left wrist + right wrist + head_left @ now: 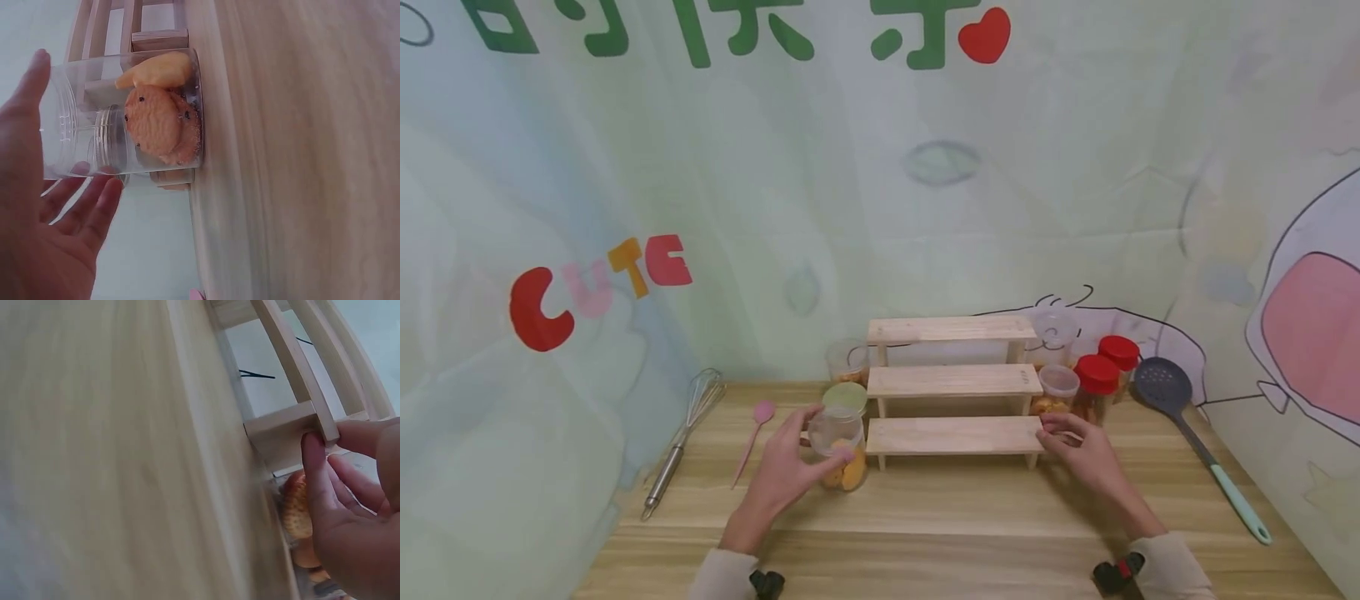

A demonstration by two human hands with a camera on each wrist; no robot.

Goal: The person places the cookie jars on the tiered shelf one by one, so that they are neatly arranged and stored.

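Note:
A clear jar with crackers in its bottom (844, 473) stands on the table at the left end of a three-step wooden rack (955, 381). My left hand (786, 462) holds this jar near its top, thumb on the near side and fingers round the far side. In the left wrist view the jar (156, 119) shows round speckled crackers and a yellowish piece. At the rack's other end, my right hand (1081, 450) pinches the corner of the lowest step. The right wrist view shows that hand (350, 506) with thumb and finger on the board's end (326, 425).
Behind the held jar is a green-lidded jar (845, 398). Red-lidded jars (1097, 375) and a clear-lidded jar (1059, 383) stand right of the rack. A whisk (677, 446) and pink spoon (763, 412) lie left, a slotted skimmer (1198, 437) far right. A printed curtain (760, 208) hangs behind.

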